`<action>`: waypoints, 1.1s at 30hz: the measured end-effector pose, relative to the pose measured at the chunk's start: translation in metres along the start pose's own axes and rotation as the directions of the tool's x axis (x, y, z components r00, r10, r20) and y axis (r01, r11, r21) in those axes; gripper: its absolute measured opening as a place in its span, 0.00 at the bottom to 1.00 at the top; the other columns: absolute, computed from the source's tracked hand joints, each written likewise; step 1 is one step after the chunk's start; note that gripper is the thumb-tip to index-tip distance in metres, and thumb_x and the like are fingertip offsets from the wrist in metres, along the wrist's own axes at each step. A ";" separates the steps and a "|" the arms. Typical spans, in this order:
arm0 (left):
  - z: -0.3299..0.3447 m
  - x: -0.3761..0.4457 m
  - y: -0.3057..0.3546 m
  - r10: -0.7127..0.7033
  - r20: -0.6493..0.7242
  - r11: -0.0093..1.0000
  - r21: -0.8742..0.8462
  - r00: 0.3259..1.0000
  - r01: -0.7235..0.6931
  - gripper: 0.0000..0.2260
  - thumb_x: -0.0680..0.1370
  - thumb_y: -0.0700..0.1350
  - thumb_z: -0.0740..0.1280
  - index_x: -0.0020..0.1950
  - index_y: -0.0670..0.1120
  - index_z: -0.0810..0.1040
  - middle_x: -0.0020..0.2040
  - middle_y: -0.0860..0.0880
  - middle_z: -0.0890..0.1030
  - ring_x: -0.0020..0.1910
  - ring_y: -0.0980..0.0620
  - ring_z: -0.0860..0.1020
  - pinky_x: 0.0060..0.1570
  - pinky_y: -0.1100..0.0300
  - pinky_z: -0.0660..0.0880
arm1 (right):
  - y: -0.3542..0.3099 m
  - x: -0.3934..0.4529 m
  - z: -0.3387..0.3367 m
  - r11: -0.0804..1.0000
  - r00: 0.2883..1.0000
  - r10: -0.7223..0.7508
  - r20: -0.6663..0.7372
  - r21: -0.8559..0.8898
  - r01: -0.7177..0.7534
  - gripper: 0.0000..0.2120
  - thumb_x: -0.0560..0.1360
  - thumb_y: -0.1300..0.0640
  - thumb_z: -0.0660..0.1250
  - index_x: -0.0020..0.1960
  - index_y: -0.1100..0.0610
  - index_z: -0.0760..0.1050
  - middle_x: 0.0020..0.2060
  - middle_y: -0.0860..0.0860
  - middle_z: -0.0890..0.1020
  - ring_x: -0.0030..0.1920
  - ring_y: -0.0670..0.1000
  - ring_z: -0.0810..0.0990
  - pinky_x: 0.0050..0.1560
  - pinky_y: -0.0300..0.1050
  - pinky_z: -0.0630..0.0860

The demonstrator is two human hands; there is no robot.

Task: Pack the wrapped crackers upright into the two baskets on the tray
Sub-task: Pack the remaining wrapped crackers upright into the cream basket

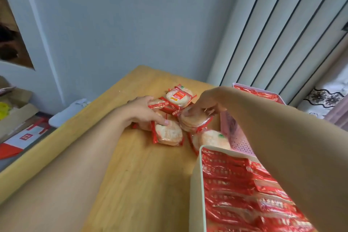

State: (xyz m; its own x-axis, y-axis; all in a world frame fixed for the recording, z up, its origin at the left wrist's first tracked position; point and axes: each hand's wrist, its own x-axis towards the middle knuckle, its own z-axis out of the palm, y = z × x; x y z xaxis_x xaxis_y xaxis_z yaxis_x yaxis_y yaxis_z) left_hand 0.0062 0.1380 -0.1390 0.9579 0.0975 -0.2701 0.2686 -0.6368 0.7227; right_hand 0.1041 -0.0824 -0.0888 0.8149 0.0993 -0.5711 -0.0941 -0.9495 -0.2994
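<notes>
Head view, left hand (145,112) fingers curled around one wrapped cracker (157,104), right hand (209,102) fingertips pinching another cracker pack (194,121), near pink basket (238,137).

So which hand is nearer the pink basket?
Right. The right hand grips crackers just beside the pink basket; the left hand is farther left on the cracker pile.

crackers (168,133): red-wrapped, heaped flat | white basket (195,184): packed upright

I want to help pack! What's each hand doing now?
Left hand: gripping wrapped crackers from the pile.
Right hand: fingers pinching a cracker stack.
</notes>
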 end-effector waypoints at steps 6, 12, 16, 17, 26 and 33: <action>-0.012 -0.030 0.020 -0.004 0.059 0.998 0.056 0.998 0.001 0.15 0.69 0.43 0.81 0.47 0.47 0.75 0.35 0.50 0.78 0.28 0.49 0.76 0.31 0.60 0.70 | -0.005 -0.016 0.002 0.990 0.976 -0.046 0.213 -0.117 0.072 0.20 0.71 0.49 0.78 0.59 0.55 0.79 0.53 0.51 0.81 0.51 0.53 0.79 0.47 0.42 0.77; -0.021 -0.026 0.007 -0.080 0.080 0.986 -0.137 0.994 0.090 0.29 0.69 0.42 0.81 0.67 0.54 0.76 0.54 0.47 0.83 0.47 0.49 0.81 0.46 0.56 0.79 | -0.013 -0.019 -0.029 0.917 0.954 -0.285 0.093 0.315 0.243 0.32 0.67 0.49 0.80 0.67 0.58 0.76 0.59 0.55 0.84 0.56 0.54 0.83 0.66 0.53 0.76; -0.020 -0.020 0.003 -0.061 0.078 0.976 -0.203 0.995 0.075 0.23 0.74 0.38 0.77 0.66 0.54 0.78 0.57 0.47 0.83 0.55 0.46 0.82 0.55 0.49 0.80 | -0.022 0.001 -0.019 0.833 0.967 -0.217 -0.132 0.491 0.254 0.28 0.68 0.45 0.80 0.62 0.57 0.77 0.52 0.53 0.85 0.48 0.51 0.84 0.48 0.45 0.83; -0.020 -0.019 0.003 -0.063 0.074 0.973 -0.218 0.995 0.077 0.22 0.74 0.38 0.76 0.65 0.54 0.79 0.57 0.47 0.83 0.55 0.46 0.82 0.53 0.51 0.80 | -0.026 0.003 -0.011 0.880 0.980 -0.165 -0.115 0.431 0.199 0.23 0.71 0.44 0.77 0.58 0.55 0.77 0.50 0.52 0.84 0.45 0.50 0.82 0.44 0.42 0.80; -0.012 -0.013 0.001 -0.015 0.016 0.917 -0.399 1.000 0.020 0.19 0.71 0.31 0.76 0.53 0.53 0.82 0.54 0.46 0.85 0.59 0.47 0.82 0.63 0.54 0.77 | -0.035 -0.005 -0.005 0.941 0.993 -0.080 0.088 0.335 0.046 0.21 0.69 0.46 0.78 0.57 0.53 0.78 0.54 0.55 0.84 0.52 0.57 0.82 0.61 0.54 0.78; -0.015 -0.013 0.000 -0.071 -0.047 0.808 -0.589 0.996 0.030 0.19 0.70 0.27 0.74 0.52 0.48 0.84 0.47 0.46 0.85 0.46 0.47 0.82 0.39 0.58 0.78 | -0.029 -0.008 -0.009 0.938 0.959 -0.102 0.264 0.346 0.005 0.30 0.63 0.49 0.81 0.62 0.56 0.78 0.51 0.56 0.85 0.49 0.56 0.83 0.48 0.48 0.79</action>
State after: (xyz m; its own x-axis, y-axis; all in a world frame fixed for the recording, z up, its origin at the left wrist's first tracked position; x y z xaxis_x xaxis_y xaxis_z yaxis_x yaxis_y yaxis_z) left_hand -0.0043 0.1483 -0.1255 0.9400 0.1789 -0.2905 0.3054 -0.0612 0.9503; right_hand 0.1060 -0.0583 -0.0686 0.6405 0.2706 -0.7187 -0.2822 -0.7875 -0.5480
